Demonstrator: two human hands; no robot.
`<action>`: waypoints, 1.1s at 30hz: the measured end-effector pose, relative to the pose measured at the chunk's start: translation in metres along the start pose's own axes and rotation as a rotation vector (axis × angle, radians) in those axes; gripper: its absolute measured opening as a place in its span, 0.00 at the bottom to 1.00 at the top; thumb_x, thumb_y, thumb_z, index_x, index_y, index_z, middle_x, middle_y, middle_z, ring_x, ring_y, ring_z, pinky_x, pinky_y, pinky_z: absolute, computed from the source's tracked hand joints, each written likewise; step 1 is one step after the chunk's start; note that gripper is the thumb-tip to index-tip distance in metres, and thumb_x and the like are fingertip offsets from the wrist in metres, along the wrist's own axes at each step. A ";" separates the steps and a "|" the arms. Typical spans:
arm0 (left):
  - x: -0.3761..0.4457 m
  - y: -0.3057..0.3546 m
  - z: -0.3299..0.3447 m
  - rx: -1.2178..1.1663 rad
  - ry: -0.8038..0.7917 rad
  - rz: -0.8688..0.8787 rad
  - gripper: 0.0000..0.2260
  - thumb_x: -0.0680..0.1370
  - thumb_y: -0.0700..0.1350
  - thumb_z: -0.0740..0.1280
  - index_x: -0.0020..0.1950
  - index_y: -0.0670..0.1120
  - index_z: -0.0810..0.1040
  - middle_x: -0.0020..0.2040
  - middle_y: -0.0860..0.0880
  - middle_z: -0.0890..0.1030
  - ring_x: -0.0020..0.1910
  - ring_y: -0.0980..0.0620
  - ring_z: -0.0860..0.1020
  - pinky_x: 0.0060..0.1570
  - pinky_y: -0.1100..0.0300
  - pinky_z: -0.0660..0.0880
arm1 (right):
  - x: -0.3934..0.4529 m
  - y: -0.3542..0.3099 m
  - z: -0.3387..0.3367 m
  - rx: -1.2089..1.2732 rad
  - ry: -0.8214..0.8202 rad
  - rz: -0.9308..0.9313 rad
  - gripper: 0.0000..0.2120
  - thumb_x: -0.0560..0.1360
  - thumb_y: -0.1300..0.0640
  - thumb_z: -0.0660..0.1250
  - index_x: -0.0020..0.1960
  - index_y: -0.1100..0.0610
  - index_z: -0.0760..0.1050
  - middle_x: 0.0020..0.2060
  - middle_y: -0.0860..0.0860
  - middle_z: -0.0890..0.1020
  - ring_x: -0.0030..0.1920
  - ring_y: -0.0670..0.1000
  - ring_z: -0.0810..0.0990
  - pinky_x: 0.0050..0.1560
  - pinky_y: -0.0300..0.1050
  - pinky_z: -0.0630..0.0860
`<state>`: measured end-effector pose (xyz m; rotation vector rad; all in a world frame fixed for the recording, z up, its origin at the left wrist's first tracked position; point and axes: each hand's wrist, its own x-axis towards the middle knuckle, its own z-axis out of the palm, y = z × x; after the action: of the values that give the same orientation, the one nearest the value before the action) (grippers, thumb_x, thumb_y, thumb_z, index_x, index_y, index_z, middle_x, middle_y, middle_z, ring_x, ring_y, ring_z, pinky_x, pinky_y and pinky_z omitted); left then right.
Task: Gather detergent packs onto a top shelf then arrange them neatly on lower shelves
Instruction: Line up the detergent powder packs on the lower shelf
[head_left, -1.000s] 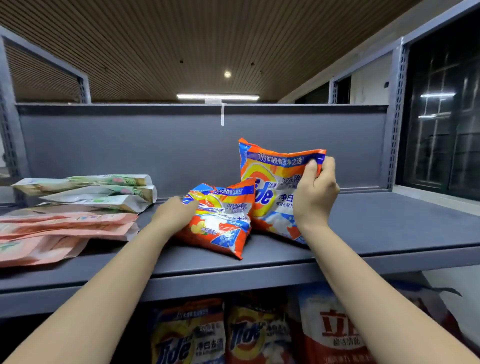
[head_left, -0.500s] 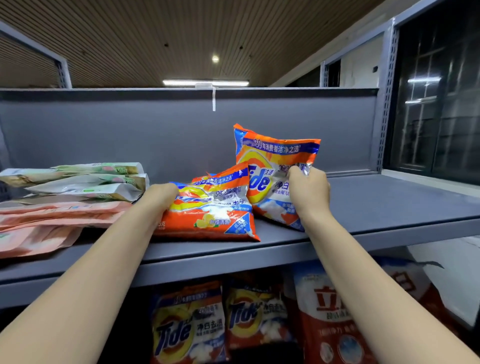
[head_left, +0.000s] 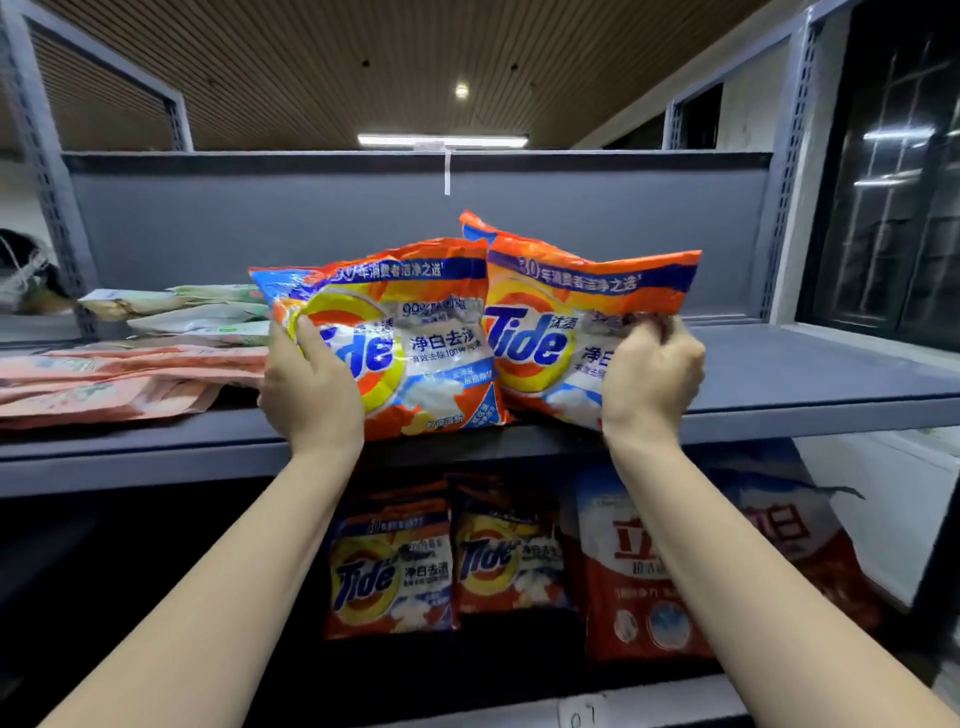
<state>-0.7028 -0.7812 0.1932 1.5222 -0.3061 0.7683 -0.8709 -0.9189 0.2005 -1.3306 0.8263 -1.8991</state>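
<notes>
A grey metal top shelf (head_left: 810, 374) spans the view, with a grey back panel (head_left: 208, 223) behind it. On its left part lies a flat pile of pink packs (head_left: 104, 379), and behind them a few pale green packs (head_left: 208, 317) lie stacked; the print on both is too small to read.

Two orange Tide detergent packs stand at the front edge of the shelf, side by side and touching. The left Tide pack (head_left: 415, 338) overlaps the left edge of the right Tide pack (head_left: 561, 322), and both lean back a little with their faces toward the camera.

Both forearms rise from the bottom corners toward the shelf. The left hand (head_left: 311, 389) grips the lower left corner of the left pack, thumb pressed on its front over the logo, the other fingers hidden behind the pack. The right hand (head_left: 649, 374) clutches the right pack at its right side, fingers curled and bunching the wrapper; it covers part of the printed text there.

On the lower shelf (head_left: 519, 712) stand two more Tide packs (head_left: 389, 571) in shadow, and to their right red and white packs (head_left: 639, 571) partly hidden by the right forearm. A small label on the lower shelf edge is hard to make out.
</notes>
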 end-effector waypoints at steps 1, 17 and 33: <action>-0.006 0.000 -0.008 -0.018 0.042 -0.001 0.17 0.83 0.48 0.54 0.62 0.39 0.73 0.58 0.39 0.79 0.55 0.37 0.74 0.48 0.53 0.63 | -0.002 0.000 -0.009 0.065 0.005 0.004 0.14 0.71 0.51 0.55 0.28 0.52 0.69 0.28 0.44 0.77 0.35 0.53 0.75 0.38 0.47 0.70; -0.126 -0.090 -0.073 0.084 -0.057 -0.147 0.13 0.80 0.49 0.55 0.44 0.42 0.72 0.39 0.46 0.76 0.38 0.45 0.72 0.40 0.57 0.65 | -0.044 0.085 -0.103 -0.117 -0.208 0.097 0.18 0.70 0.59 0.57 0.23 0.55 0.59 0.19 0.45 0.66 0.26 0.46 0.64 0.29 0.44 0.60; -0.127 -0.219 -0.022 -0.099 -0.185 -0.803 0.15 0.82 0.46 0.59 0.66 0.41 0.72 0.54 0.39 0.77 0.51 0.41 0.77 0.43 0.51 0.73 | -0.092 0.230 -0.040 -0.208 -0.334 0.846 0.08 0.79 0.64 0.55 0.47 0.55 0.72 0.40 0.50 0.76 0.39 0.51 0.76 0.32 0.38 0.76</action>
<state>-0.6669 -0.7656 -0.0578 1.4552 0.1393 -0.0226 -0.8475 -0.9724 -0.0432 -1.1071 1.1845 -0.9292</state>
